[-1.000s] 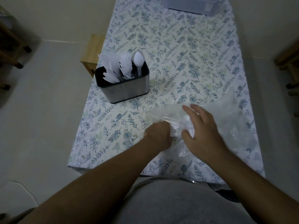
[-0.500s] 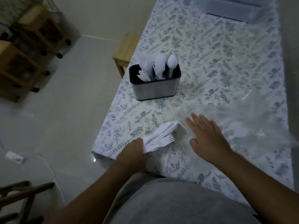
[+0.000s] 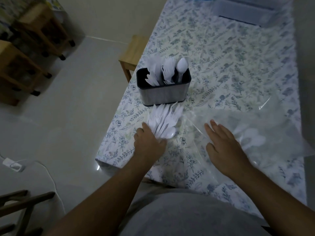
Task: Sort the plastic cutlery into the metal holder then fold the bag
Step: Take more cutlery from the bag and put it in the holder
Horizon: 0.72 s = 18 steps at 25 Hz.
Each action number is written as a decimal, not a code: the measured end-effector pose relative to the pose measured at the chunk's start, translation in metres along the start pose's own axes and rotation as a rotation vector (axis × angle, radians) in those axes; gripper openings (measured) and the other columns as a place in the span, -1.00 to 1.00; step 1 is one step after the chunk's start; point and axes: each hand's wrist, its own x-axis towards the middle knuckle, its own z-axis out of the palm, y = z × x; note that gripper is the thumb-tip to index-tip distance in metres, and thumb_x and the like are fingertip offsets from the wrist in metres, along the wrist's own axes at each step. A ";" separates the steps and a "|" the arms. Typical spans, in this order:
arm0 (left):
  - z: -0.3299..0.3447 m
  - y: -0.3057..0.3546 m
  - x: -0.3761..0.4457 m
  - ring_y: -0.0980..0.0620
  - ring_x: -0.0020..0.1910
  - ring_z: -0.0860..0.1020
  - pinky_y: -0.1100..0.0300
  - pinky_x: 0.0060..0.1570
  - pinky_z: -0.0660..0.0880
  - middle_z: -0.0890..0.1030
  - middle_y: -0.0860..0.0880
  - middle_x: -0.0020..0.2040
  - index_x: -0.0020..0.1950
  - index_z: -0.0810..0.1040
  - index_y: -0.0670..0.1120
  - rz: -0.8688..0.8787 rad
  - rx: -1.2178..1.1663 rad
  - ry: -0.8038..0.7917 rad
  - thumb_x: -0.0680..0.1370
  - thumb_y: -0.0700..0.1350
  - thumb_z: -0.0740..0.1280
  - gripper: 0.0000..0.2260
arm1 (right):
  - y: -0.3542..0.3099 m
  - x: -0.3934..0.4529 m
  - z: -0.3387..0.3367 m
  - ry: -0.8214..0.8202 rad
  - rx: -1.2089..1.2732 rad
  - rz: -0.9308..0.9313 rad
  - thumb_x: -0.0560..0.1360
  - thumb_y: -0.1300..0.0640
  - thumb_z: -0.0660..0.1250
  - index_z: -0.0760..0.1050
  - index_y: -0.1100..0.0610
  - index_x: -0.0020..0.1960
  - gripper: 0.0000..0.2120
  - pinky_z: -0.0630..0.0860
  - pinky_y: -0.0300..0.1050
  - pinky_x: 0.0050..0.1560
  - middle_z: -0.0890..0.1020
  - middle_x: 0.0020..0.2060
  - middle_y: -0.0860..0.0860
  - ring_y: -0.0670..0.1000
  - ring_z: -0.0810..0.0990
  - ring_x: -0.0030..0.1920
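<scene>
Gripping a fanned bundle of cutlery (image 3: 163, 121) near the tabletop's (image 3: 238, 68) left edge, the left hand (image 3: 150, 143) sat just short of the metal holder (image 3: 163, 90), handles pointing toward it; the right hand (image 3: 223, 147) lay flat, fingers spread, on the bag (image 3: 265, 126).

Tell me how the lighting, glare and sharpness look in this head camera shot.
Head view: dim, flat light with a grey cast; small bright glints on the glossy floor beside the corner of the floral tablecloth; faint sheen on the clear plastic bag, blurring the white pieces inside; white plastic cutlery bundle in the left hand slightly smeared; wide-angle bending at the edges.
</scene>
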 end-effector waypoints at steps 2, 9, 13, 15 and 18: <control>0.006 0.007 -0.005 -0.23 0.52 0.16 -0.15 0.44 0.22 0.14 -0.21 0.55 0.62 -0.09 -0.17 0.036 0.069 0.041 0.47 0.22 0.40 -0.03 | 0.001 -0.004 0.001 0.015 0.014 0.000 0.67 0.03 0.08 0.11 0.05 0.64 -0.46 0.05 0.03 0.59 0.09 0.64 -0.02 0.07 0.01 0.63; 0.010 0.066 -0.056 0.04 -0.05 0.63 0.14 -0.02 0.56 0.66 0.00 -0.06 0.01 0.60 -0.01 0.186 -0.654 -0.326 0.60 0.20 0.26 -0.69 | -0.024 -0.022 -0.008 -0.046 0.358 0.080 0.67 -0.14 0.10 0.04 -0.12 0.63 -0.43 -0.04 -0.04 0.57 -0.01 0.64 -0.16 -0.05 -0.04 0.62; 0.018 0.082 -0.051 -0.04 -0.10 0.63 0.04 -0.06 0.57 0.65 -0.08 -0.13 -0.12 0.56 -0.10 0.134 -0.704 -0.229 0.64 -0.11 0.26 -0.83 | 0.014 -0.025 -0.028 0.240 0.134 0.061 0.56 0.03 0.24 0.30 -0.08 0.56 -0.44 0.16 0.13 0.55 0.26 0.59 -0.04 0.06 0.17 0.58; 0.020 0.076 -0.048 -0.14 0.00 0.66 -0.01 0.01 0.61 0.69 -0.17 -0.03 -0.10 0.54 -0.15 0.018 -0.963 -0.243 0.67 -0.19 0.17 -0.79 | 0.044 -0.024 -0.037 0.298 0.038 0.212 0.54 0.13 0.30 0.33 -0.02 0.54 -0.43 0.07 0.17 0.57 0.33 0.56 0.04 0.11 0.15 0.59; 0.025 0.069 -0.049 -0.11 0.00 0.68 0.17 -0.10 0.60 0.69 -0.19 0.01 0.07 0.55 -0.30 -0.023 -0.972 -0.171 0.71 -0.12 0.04 -0.65 | 0.072 -0.025 -0.033 0.397 -0.060 0.250 0.55 0.18 0.32 0.48 0.02 0.36 -0.62 0.04 0.13 0.54 0.62 0.27 0.05 0.11 0.40 0.44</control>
